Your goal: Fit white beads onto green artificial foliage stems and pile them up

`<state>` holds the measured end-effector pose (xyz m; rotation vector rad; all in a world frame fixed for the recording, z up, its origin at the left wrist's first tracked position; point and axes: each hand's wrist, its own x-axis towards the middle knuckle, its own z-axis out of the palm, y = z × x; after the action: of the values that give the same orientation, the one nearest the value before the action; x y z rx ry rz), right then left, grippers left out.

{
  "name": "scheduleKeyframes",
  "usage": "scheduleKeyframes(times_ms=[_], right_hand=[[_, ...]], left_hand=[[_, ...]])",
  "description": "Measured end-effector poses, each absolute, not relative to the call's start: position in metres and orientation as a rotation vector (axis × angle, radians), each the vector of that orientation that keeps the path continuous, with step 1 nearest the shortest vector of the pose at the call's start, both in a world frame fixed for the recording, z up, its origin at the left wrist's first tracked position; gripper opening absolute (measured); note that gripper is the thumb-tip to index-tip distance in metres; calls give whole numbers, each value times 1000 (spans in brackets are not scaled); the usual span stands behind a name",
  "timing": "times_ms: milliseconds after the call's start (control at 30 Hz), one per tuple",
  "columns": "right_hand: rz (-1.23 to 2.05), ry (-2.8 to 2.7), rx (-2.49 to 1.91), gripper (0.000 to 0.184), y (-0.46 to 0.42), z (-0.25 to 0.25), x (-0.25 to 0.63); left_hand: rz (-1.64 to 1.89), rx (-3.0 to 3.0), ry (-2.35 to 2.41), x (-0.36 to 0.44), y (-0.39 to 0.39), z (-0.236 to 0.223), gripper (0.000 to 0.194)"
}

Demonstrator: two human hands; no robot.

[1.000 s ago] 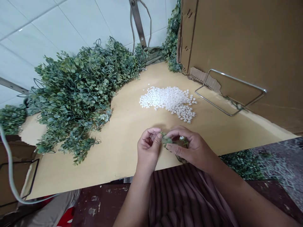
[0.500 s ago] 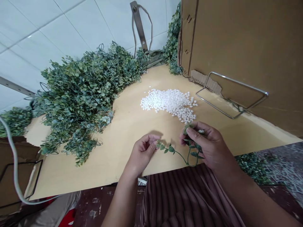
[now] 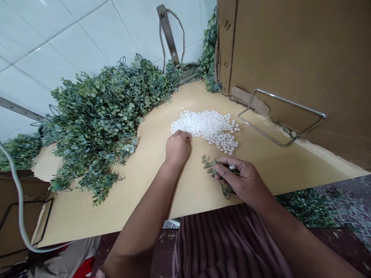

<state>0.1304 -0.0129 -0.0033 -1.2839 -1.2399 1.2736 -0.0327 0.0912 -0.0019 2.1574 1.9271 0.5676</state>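
Note:
My right hand (image 3: pixel 242 180) is closed around a small green leafy sprig (image 3: pixel 211 166) near the table's front edge, with a white bead showing between its fingers. My left hand (image 3: pixel 177 146) reaches forward, its curled fingers touching the near left edge of a pile of small white beads (image 3: pixel 208 125) on the tan tabletop (image 3: pixel 150 185). What the left fingers pinch, if anything, is hidden.
A big heap of green leafy sprigs (image 3: pixel 98 119) covers the table's left and back. A cardboard box (image 3: pixel 290 58) stands at right with a wire frame (image 3: pixel 278 119) leaning at its foot. A white cable (image 3: pixel 17 208) and another box lie at far left.
My left hand let go of the sprig's tip and moved forward to the bead pile. My right hand kept the sprig, now bunched in its fingers, and stayed near the front edge.

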Motion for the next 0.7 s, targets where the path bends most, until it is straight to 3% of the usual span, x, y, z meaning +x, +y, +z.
scheduleKeyframes(times_ms=[200, 433, 700], right_hand=[[1279, -1298, -1236, 22, -9, 0, 125], [1307, -1407, -1142, 17, -8, -2, 119], [1287, -1390, -1180, 22, -8, 1, 113]], left_hand=[[1063, 1326, 1457, -35, 63, 10, 2], [1109, 848, 1133, -28, 21, 12, 26], [1067, 790, 1112, -30, 9, 4, 25]])
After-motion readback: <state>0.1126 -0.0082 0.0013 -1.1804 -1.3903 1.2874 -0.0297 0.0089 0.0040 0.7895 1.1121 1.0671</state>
